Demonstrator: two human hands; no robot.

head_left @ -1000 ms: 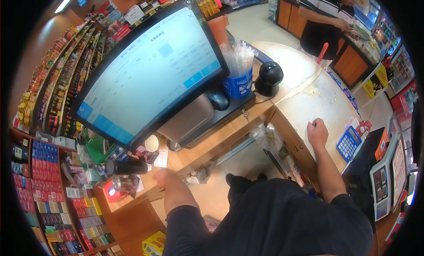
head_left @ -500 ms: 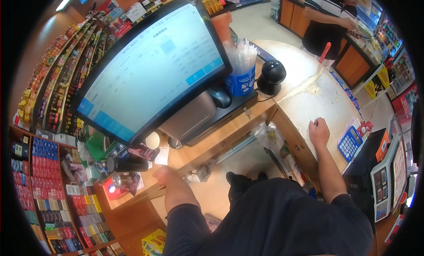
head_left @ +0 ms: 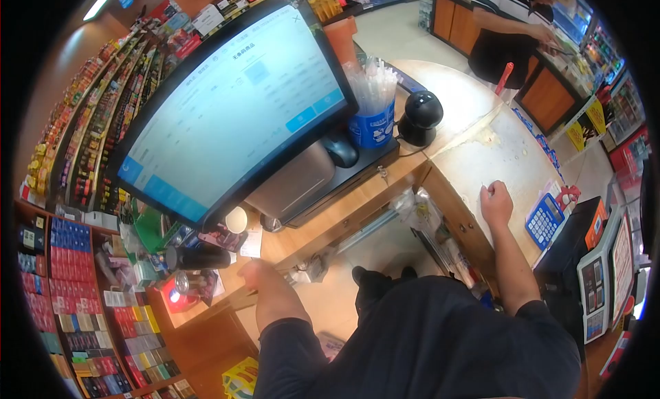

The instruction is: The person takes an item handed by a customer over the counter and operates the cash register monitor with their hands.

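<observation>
My right hand (head_left: 496, 203) rests on the pale worn countertop (head_left: 474, 151), its fingers curled in. Right of it lies a blue calculator (head_left: 545, 221). At the edge of the wooden desk (head_left: 282, 247) is my left hand (head_left: 253, 274), small in view, with its fingers hidden; whether it holds anything does not show. Near it are a white paper slip (head_left: 252, 243), a black cylinder (head_left: 199, 257) and a white cup (head_left: 236, 220). A large lit monitor (head_left: 234, 110) stands above, beside a blue tub (head_left: 373, 129) of wrapped straws.
A black round camera-like device (head_left: 422, 117) stands on the counter. A white scale (head_left: 595, 289) is at the far right. Another person (head_left: 512, 31) stands at the top right by a wooden cabinet (head_left: 550, 100). Shelves of packs (head_left: 72, 261) line the left.
The view has shifted very slightly. Both hands stay in the same places. The person at the top right has moved a little.
</observation>
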